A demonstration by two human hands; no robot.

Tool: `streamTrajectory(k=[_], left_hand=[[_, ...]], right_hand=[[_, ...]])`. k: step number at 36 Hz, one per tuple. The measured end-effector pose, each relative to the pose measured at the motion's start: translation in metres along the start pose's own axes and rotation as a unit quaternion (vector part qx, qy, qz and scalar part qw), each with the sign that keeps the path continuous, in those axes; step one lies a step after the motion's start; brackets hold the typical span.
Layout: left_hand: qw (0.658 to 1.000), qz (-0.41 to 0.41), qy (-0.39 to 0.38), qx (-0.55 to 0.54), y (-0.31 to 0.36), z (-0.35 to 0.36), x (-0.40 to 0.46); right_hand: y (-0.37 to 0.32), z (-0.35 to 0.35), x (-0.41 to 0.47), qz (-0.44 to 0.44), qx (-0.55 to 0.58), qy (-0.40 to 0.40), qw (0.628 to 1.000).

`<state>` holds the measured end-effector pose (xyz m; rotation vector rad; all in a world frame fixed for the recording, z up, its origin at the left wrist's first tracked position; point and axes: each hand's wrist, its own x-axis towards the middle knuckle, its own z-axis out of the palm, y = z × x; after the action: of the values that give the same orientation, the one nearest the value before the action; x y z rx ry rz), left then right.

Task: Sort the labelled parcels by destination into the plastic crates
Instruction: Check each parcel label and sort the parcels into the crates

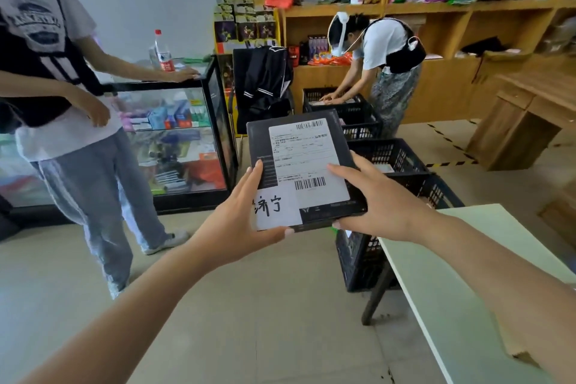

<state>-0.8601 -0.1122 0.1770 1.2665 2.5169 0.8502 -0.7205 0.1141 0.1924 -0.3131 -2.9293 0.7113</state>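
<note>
I hold a flat black parcel (299, 146) up in front of me at chest height, its top face toward me. It carries a white shipping label with barcodes and a white slip with handwritten characters. My left hand (240, 212) grips its near left corner, thumb under the front edge. My right hand (380, 199) grips the near right side, thumb lying on the label. Black plastic crates sit on the floor behind and below the parcel: a near one (361, 259), a middle one (396, 156) and a far one (358, 112).
A white table (461, 274) juts in at the right over the near crate. One person stands at the left by a glass display case (174, 134). Another person (380, 72) bends over the far crate. Wooden shelves and a desk (536, 109) line the back.
</note>
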Motion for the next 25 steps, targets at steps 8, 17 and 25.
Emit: streamTrajectory(k=[8, 17, 25], left_hand=[[0.998, 0.037, -0.057, 0.013, -0.053, -0.018, 0.127], [0.993, 0.083, -0.082, 0.027, -0.058, 0.014, 0.28], [0.989, 0.115, -0.093, 0.029, -0.043, 0.046, 0.415]], right_hand=[[0.039, 0.011, 0.102, 0.059, 0.015, 0.007, 0.998], [0.127, -0.014, 0.183, 0.108, 0.014, 0.042, 0.993], [0.219, -0.046, 0.253, 0.136, 0.03, 0.067, 0.988]])
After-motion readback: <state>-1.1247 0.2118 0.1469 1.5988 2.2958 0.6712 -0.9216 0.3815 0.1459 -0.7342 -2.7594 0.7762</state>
